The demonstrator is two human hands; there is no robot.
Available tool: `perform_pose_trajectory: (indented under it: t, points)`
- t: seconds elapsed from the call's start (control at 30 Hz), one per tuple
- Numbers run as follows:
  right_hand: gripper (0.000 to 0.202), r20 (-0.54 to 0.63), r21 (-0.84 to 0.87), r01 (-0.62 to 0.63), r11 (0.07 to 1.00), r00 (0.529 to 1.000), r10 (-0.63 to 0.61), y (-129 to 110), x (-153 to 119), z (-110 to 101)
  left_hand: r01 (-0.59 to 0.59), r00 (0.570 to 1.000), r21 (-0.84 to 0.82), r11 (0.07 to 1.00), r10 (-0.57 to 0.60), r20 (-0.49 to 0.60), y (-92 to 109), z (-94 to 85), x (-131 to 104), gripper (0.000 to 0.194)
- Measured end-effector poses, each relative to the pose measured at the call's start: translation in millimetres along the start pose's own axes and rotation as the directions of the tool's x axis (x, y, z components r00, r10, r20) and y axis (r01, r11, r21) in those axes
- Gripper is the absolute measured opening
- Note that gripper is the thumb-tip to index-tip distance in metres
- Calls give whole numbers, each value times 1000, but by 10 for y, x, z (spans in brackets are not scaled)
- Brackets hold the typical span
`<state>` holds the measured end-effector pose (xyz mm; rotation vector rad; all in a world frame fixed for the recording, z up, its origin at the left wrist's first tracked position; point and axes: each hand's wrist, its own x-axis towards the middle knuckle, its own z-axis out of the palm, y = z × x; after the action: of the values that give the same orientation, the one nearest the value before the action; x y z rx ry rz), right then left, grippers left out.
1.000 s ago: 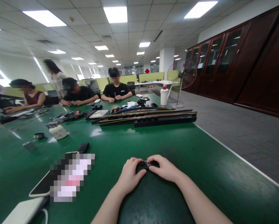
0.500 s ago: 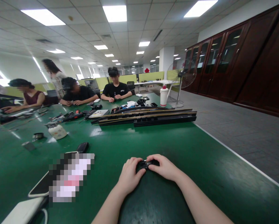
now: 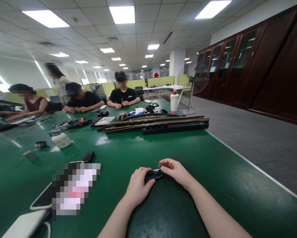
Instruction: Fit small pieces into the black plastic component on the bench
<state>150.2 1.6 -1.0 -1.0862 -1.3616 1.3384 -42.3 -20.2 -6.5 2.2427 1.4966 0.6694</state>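
My left hand [image 3: 137,185] grips the left end of a small black plastic housing [image 3: 156,174] between thumb and fingers, close to the green tabletop. The housing has a hollow, shiny inside; its exact kind cannot be made out. Beside its right end, my right hand [image 3: 174,170] pinches a small dark grey piece [image 3: 160,165] between thumb and index finger, a little above the housing. The fingers hide most of that piece, and whether it touches the housing is unclear.
On the green table [image 3: 113,205] lie a tablet [image 3: 45,191], a white box-shaped device [image 3: 24,224] and a small white jar [image 3: 61,139]. Long black rails with thin rods [image 3: 175,127] stretch across beyond my hands. A white bottle [image 3: 174,103] stands behind them. Several people sit farther off.
My right hand has lifted slightly off the right part of the housing and now pinches a small dark piece above it. My left hand keeps its hold.
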Motion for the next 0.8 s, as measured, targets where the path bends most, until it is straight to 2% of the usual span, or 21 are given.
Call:
perform_pose_trajectory:
  t: [0.13, 0.37, 0.8]
  points:
    - [37, -59, 130, -40, 991, 997, 48, -30, -1, -19, 0, 1000, 4, 1000, 0, -2, 0, -1, 4, 32]
    - [32, -121, 274, -22, 962, 991, 57, -8, 9, -65, 8, 1000, 1, 1000, -8, -1, 6, -7, -1, 32]
    - [32, -178, 421, -57, 905, 973, 144, -68, 4, -85, 9, 1000, 0, 1000, -9, 0, 14, -14, -3, 31]
